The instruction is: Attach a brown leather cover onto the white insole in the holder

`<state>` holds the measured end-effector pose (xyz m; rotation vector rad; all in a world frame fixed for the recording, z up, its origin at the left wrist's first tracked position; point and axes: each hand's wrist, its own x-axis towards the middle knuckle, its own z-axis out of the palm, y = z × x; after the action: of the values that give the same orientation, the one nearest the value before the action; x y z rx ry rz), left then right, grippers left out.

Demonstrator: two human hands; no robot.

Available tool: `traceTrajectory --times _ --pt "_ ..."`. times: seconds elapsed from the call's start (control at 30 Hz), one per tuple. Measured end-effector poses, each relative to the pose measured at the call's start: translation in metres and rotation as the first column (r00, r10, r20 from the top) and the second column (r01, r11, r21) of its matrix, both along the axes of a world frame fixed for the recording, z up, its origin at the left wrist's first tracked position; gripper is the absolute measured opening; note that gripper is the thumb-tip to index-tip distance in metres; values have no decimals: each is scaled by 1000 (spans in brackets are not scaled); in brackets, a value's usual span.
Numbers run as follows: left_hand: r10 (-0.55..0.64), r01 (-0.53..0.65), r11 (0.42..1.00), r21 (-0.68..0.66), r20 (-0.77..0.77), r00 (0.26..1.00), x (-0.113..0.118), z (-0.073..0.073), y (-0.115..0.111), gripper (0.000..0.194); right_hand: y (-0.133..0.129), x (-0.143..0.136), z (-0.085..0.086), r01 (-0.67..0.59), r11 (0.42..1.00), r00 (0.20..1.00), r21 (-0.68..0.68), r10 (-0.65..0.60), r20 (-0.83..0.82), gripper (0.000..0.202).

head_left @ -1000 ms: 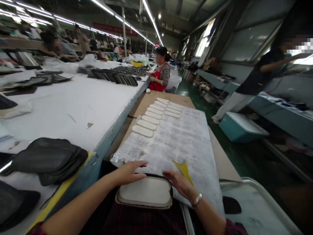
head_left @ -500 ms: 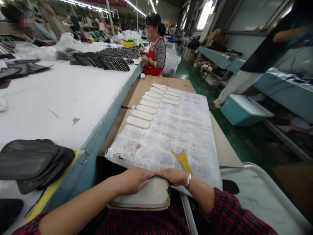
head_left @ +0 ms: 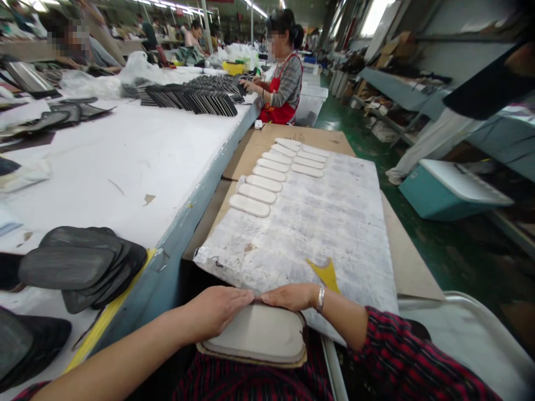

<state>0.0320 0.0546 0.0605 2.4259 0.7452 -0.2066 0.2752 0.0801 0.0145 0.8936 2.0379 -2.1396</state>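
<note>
A beige panel with rounded ends and a brown edge [head_left: 261, 337] lies close to my body, over my plaid-covered lap. My left hand [head_left: 217, 312] reaches across its far left part, fingers close together along the far edge. From the right, my right hand [head_left: 288, 296] grips the same far edge, its thumb side close to my left fingertips. A bit of dark edging shows between the hands. Both sets of fingertips are partly hidden. Beyond them, several flat beige oval pieces [head_left: 249, 205] lie in two rows on a whitish, stained board [head_left: 317, 223].
A yellow scrap [head_left: 325, 274] lies on the board near my right wrist. Stacked dark panels [head_left: 69, 267] sit on the white table [head_left: 137, 161] at left. A co-worker in a red apron [head_left: 284, 83] works beyond the board. A teal bin [head_left: 443, 195] stands on the floor at right.
The view has swung slightly left, so the scene sits further right. My hands stay at the panel's far edge, with more of its beige face showing below them.
</note>
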Motion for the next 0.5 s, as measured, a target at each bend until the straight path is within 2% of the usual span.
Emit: traceTrajectory --times 0.13,0.23,0.37,0.47,0.5 --pt "-26 25 999 25 42 999 -16 -2 1 45 7 -21 5 -108 993 994 38 109 -26 80" --pt "6 -7 1000 4 104 995 -24 -6 2 44 11 -34 6 -156 986 984 61 160 -79 84" --pt "192 -165 978 -128 242 951 -40 -12 2 36 13 -45 4 -190 978 971 89 200 -130 80" --pt "329 -263 936 -236 314 891 -50 -15 0 33 13 -52 2 -210 975 975 77 215 -55 85" --pt "357 -281 925 -256 328 875 -53 -16 -1 32 13 -55 1 -171 984 984 48 173 -32 87"
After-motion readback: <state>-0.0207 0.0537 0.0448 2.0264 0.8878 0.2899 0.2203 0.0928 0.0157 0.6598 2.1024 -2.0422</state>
